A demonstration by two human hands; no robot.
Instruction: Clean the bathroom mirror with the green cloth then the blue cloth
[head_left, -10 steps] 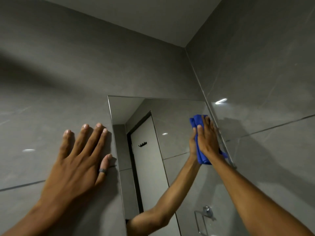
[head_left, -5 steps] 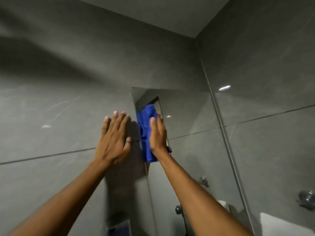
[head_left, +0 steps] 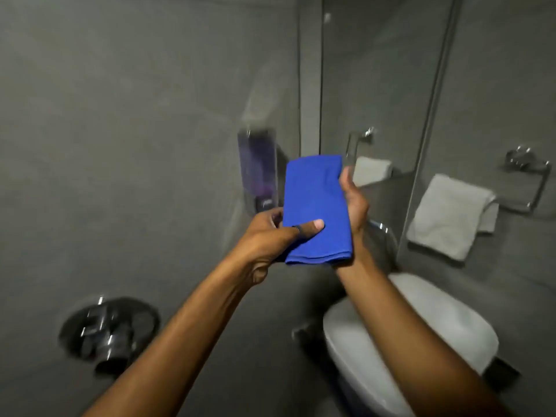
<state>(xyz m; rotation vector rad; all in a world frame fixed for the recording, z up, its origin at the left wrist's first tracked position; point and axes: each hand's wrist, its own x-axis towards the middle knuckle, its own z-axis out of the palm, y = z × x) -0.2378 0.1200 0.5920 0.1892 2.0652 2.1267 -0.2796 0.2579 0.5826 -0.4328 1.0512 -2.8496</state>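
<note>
A folded blue cloth [head_left: 314,203] is held upright in front of me, off the glass. My left hand [head_left: 270,236] pinches its lower left edge with the thumb on the front. My right hand [head_left: 355,203] holds its right side from behind, fingers hidden by the cloth. The mirror [head_left: 376,70] stands on the wall above and to the right of the cloth, its left edge just behind it. No green cloth is in view.
A wall soap dispenser [head_left: 257,170] hangs left of the cloth. A chrome tap fitting [head_left: 105,329] sits low on the left wall. A white toilet [head_left: 421,332] is below right. A white towel [head_left: 448,215] hangs on a chrome ring at right.
The view has dropped from the mirror's top toward the toilet. The right hand took the blue cloth off the glass, and the left hand left the wall and gripped the cloth.
</note>
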